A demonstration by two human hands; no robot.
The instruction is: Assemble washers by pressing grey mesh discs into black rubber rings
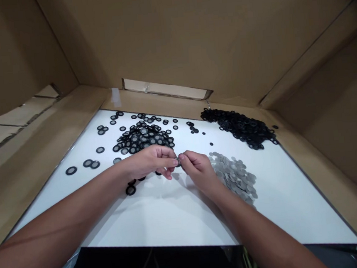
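Observation:
My left hand [151, 160] and my right hand [199, 169] meet over the middle of the white board. Between their thumbs and fingertips they pinch one small black ring washer [177, 162], mostly covered by the fingers; a grey disc seems to be in it. Behind my left hand lies a heap of black ring washers with grey discs in them [144, 138]. Beside my right hand and partly behind its forearm spreads a pile of loose thin grey discs [234, 175]. A heap of plain black ring washers [243, 125] sits at the back right.
Tall cardboard walls [170, 38] enclose the white board [161, 227] at the back and sides. Several ringed discs lie scattered at the left, one of them a single washer [71, 171] near the edge. A few black pieces [193, 127] lie between the heaps.

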